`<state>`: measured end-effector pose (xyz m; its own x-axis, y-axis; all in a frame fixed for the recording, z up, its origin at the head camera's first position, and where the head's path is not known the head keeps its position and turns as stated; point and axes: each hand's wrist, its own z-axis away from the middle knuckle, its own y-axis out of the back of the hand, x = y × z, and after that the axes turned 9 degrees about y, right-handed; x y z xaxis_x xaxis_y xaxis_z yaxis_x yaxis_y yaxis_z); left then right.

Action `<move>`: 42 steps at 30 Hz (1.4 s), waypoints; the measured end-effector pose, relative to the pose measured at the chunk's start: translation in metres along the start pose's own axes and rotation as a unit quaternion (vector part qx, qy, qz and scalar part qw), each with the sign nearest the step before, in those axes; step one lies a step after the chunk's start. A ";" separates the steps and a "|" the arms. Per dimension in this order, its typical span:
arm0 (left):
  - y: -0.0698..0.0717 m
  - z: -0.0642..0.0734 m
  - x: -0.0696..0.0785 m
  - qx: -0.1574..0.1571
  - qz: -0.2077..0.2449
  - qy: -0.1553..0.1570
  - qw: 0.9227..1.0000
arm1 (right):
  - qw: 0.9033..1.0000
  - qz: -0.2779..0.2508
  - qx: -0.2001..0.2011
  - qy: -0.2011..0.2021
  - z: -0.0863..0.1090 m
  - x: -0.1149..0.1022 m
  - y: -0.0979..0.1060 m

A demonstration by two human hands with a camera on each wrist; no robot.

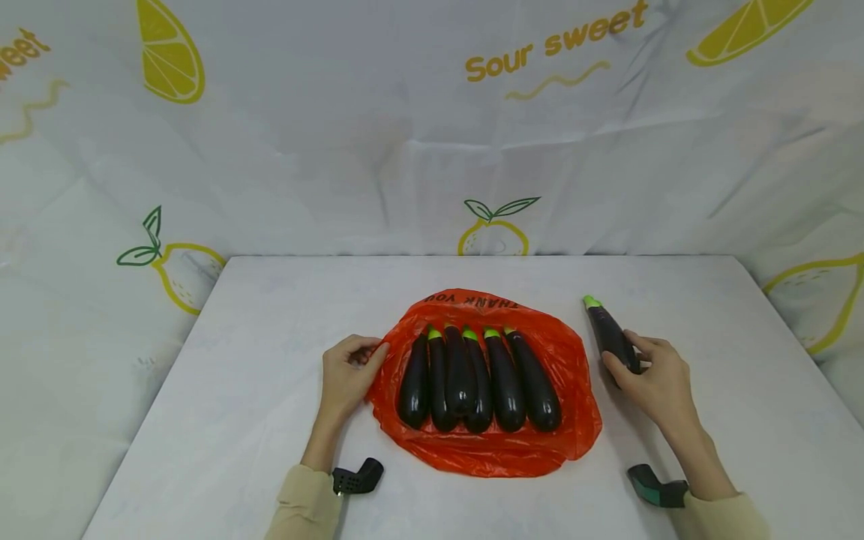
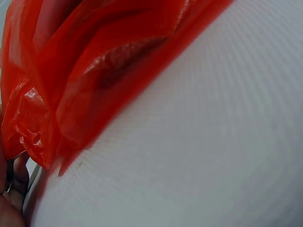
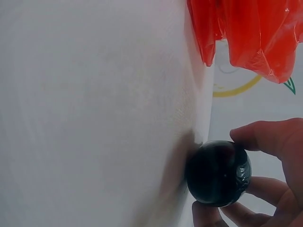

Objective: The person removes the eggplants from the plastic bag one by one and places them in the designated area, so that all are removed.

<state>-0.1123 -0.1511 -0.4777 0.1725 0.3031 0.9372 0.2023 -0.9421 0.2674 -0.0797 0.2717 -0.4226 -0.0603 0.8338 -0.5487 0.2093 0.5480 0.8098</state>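
Observation:
A red plastic bag (image 1: 499,457) lies spread on the table, and several dark eggplants (image 1: 506,382) with green stem ends rest side by side on it. At the bag's left edge my left hand (image 1: 346,375) pinches the plastic between thumb and fingers; the left wrist view shows the crumpled bag edge (image 2: 33,123) at the fingertips. To the right of the bag, my right hand (image 1: 653,373) grips a single eggplant (image 1: 607,330) near its rounded end, its green stem pointing away. In the right wrist view the fingers wrap round that eggplant's dark end (image 3: 218,175).
The white table (image 1: 270,315) runs back to a white hanging cloth (image 1: 324,150) printed with lemons and lettering. A dark device is worn at each wrist, over beige sleeves (image 1: 307,499).

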 end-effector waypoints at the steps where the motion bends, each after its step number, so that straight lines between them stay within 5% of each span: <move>1: 0.000 0.000 0.000 0.000 -0.001 0.000 1.000 | 1.000 0.000 0.000 -0.001 0.000 0.000 0.000; 14: -0.003 0.000 0.005 0.015 -0.017 0.007 1.000 | 1.000 -0.004 0.001 -0.003 0.002 -0.004 0.001; 24: -0.001 0.006 0.034 0.013 -0.011 -0.006 1.000 | 1.000 -0.013 0.018 0.015 0.003 -0.004 0.000; 42: 0.000 0.006 0.035 0.010 -0.009 -0.004 1.000 | 0.994 -0.025 0.088 0.056 0.009 -0.031 0.012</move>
<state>-0.1009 -0.1392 -0.4461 0.1758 0.3211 0.9306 0.2248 -0.9334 0.2796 -0.0669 0.2518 -0.3973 -0.1821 0.8129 -0.5532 0.3708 0.5778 0.7271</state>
